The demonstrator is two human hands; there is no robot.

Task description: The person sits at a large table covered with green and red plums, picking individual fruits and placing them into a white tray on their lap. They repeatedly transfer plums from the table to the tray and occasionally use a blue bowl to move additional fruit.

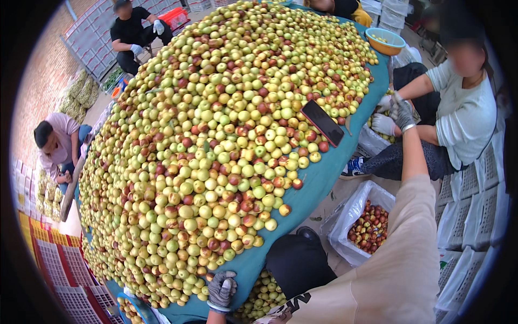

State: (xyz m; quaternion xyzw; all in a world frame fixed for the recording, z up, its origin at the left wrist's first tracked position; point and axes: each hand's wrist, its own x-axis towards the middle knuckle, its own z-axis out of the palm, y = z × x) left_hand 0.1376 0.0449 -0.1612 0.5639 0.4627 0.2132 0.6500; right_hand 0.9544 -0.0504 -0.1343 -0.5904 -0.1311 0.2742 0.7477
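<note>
A large heap of green and reddish-brown jujubes [210, 133] covers a teal cloth [323, 178] in front of me. My left hand [221, 290], in a grey knit glove, rests at the heap's near edge with its fingers curled. Whether a fruit is inside those fingers is hidden. Stretched far out to the right, my right hand [403, 112] wears a grey glove too. It is right beside a co-worker's white-gloved hands [383, 124], above a lined crate of green jujubes [374, 135]. What my right hand holds, if anything, is unclear.
A smartphone [323, 123] lies on the fruit. Between me and the seated co-worker [465, 105] stands a plastic-lined crate [340, 239] of red jujubes. A basin [385, 40] sits at the far right corner, a blue tub [141, 308] at lower left. Other people work around the heap.
</note>
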